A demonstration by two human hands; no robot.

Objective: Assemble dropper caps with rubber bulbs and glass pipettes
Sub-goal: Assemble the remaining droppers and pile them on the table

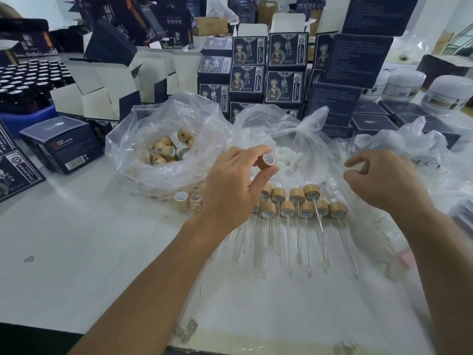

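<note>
We're pinching an empty bamboo cap (267,161) in our left hand (230,190), over the bag of white bulbs (286,160). Right hand (384,183) is hanging loose, holding nothing. Probably best keeping the cap's opening facing up while we're grabbing a bulb.

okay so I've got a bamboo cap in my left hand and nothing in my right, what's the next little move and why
Probably reach the right hand forward to the bag of white rubber bulbs and pick one. The left hand pinches a bamboo cap that shows only its white liner, no bulb or pipette. The right hand hovers open beside that bag, and the finished droppers below already have theirs.
</note>
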